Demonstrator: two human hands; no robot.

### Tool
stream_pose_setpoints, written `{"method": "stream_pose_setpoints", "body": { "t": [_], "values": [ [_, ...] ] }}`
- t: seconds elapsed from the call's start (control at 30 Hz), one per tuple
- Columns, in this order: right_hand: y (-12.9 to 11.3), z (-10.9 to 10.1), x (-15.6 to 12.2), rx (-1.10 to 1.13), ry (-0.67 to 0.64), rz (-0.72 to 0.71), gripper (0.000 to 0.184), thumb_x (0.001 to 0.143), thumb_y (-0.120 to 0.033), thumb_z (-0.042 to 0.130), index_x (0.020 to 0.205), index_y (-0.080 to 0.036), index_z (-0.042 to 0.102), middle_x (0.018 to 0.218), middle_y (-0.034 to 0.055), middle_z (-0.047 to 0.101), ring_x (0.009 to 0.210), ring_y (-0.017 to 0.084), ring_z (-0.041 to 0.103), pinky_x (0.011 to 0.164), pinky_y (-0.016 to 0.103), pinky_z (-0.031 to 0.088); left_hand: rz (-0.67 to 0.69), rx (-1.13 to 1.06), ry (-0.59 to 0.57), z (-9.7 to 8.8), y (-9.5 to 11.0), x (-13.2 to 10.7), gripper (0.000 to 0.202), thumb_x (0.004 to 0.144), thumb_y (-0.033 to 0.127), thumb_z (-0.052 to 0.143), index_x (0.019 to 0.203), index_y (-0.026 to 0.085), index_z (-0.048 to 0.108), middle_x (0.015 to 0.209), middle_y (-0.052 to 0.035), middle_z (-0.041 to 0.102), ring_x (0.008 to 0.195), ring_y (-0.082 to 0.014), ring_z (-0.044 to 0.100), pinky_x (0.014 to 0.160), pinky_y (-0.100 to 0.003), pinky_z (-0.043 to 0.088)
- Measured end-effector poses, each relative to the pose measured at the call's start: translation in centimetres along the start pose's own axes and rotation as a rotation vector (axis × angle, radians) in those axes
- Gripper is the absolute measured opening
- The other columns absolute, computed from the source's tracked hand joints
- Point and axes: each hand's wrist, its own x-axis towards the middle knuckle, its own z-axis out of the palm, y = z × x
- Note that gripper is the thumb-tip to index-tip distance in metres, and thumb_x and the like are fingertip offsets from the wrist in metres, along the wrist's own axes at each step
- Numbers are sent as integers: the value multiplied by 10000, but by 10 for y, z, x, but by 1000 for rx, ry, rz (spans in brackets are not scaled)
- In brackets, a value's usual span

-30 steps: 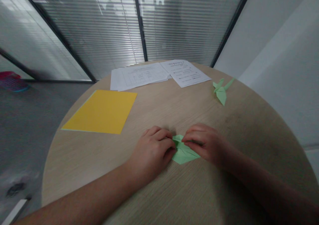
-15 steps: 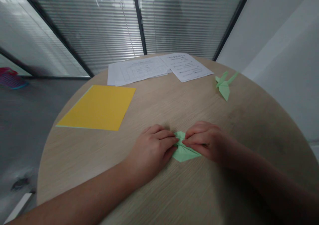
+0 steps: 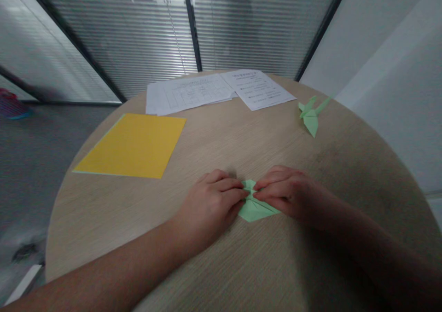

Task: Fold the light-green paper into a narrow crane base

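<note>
A small folded piece of light green paper (image 3: 254,208) lies on the round wooden table (image 3: 221,261) near its middle front. My left hand (image 3: 210,206) presses on its left side with fingers curled and pinched together. On the paper's right side my right hand (image 3: 288,194) does the same, fingertips meeting the left hand's over the top fold. Most of the paper's upper part is hidden under the fingers.
A yellow sheet (image 3: 133,144) lies at the left of the table. White printed papers (image 3: 214,91) sit at the far edge. A finished green paper crane (image 3: 311,114) rests at the far right. Glass walls with blinds stand behind.
Both hands stay pinched on the green paper, fingertips drawing slightly closer together. The view has tilted down a little, so everything sits lower on the table.
</note>
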Motion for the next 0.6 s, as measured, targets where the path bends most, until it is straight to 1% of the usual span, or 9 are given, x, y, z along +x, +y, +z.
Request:
{"method": "stream_pose_setpoints", "body": {
  "t": [0.13,0.3,0.4,0.5,0.6],
  "values": [
    [1,0,0,22,9,-16,205,990,-164,638,887,-206,812,941,60,815,833,191,737,826,326,540,16,-4,16,1,-1,0,138,985,190,659,1053,184,779,1067,-47,794,917,-217,661,857,-369,546],
    [4,0,-1,58,25,6,177,956,-122,669,911,-201,821,942,56,824,874,187,749,852,315,550,19,-12,61,2,-1,0,217,963,167,677,1171,139,734,1123,-72,791,991,-242,676,919,-399,551],
    [7,1,-2,92,38,8,159,943,-122,693,901,-207,821,929,48,826,856,175,754,834,306,560,2,-22,35,1,-1,0,193,951,174,695,1138,155,741,1090,-53,795,953,-238,671,883,-396,556],
    [10,3,-2,152,58,2,125,940,-150,717,912,-214,821,926,42,828,848,166,761,818,297,566,-21,-11,9,0,0,0,192,953,178,689,1137,168,745,1073,-54,792,943,-233,666,869,-392,552],
    [12,4,-2,172,61,-13,111,945,-168,724,911,-212,820,920,43,826,838,166,758,816,306,562,-13,4,8,-1,0,0,167,974,191,666,1111,169,760,1059,-55,790,936,-227,656,870,-384,546]
  ]
}}
